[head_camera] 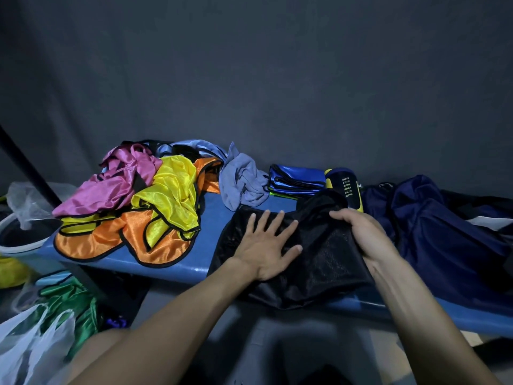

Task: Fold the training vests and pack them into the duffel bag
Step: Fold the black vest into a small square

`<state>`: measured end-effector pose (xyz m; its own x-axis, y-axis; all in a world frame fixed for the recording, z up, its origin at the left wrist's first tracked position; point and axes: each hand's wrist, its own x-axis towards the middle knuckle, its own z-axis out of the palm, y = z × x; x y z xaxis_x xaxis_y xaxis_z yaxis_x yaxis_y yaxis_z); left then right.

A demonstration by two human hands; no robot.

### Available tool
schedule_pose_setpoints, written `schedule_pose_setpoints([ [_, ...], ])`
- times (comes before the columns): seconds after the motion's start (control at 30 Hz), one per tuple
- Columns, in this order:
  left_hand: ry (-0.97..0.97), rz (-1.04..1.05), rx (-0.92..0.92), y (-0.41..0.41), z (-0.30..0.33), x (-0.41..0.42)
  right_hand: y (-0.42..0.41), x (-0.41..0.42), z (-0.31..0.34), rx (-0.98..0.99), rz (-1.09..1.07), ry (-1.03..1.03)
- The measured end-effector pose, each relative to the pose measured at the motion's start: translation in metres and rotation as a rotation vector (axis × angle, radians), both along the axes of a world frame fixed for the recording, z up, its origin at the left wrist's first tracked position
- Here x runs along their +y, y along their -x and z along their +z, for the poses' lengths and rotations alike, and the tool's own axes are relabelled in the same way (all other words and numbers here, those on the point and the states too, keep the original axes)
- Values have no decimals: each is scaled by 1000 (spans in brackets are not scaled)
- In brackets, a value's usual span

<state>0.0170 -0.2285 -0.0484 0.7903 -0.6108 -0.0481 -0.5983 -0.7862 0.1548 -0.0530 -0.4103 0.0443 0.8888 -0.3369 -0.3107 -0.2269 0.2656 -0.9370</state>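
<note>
Head view, single frame. At lower centre one black mesh training vest (319, 259) lies on the blue padded table (202, 262), its near edge hanging over the table front. The left hand (266, 245) lies flat on the vest with all five fingers spread and straight, pressing the cloth down. The right hand (361, 234), just right of it, has its fingers curled round a bunched fold of the same vest and grips it. At centre left is one loose heap of unfolded vests: one shiny pink vest (116, 182) on top at the left, one yellow vest with black trim (172, 201) in the middle, one orange vest with black trim (100, 240) beneath, spread towards the table front; more cloth behind cannot be counted. One crumpled pale blue vest (241, 182) sits at centre, beside one stack of folded shiny blue vests (297, 179); their number cannot be told. At the right edge lies one dark navy fabric duffel bag (433, 226), slumped on the table, close to the right hand. At lower left are one green shiny garment (75, 301) and one translucent plastic bag (30, 343).
</note>
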Motion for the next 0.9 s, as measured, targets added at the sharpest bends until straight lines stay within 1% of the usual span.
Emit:
schedule_pose_setpoints([
  [0.1, -82, 43, -57, 0, 6, 10, -3, 9, 6, -23, -9, -8],
  [0.2, -105, 43, -11, 2, -2, 21, -11, 30, 6, -46, 8, 39],
  [0.3, -7, 26, 10, -1, 3, 33, -21, 65, 5, -49, 30, 142],
  [0.43, 121, 11, -112, -9, 28, 67, -40, 103, -16, -16, 124, 271],
  [0.47, 169, 0, -83, -11, 28, 77, -42, 112, -21, -12, 152, 310],
  [0.53, 312, 0, 84, -14, 25, 92, -46, 130, -31, 2, 215, 413],
  [0.6, 425, 119, 271, -19, 19, 100, -45, 145, -40, 29, 315, 509],
  [0.67, 549, 271, 408, -26, 16, 106, -44, 150, -46, 20, 417, 572],
  [0.7, 610, 336, 446, -30, 15, 108, -43, 146, -46, -20, 433, 623],
  [0.77, 684, 443, 488, -35, 18, 111, -41, 130, -46, -146, 389, 851],
  [0.83, 680, 532, 482, -32, 26, 109, -32, 107, -46, -232, 359, 1118],
  [0.9, 630, 583, 422, -25, 34, 106, -17, 91, -49, -205, 446, 1362],
])
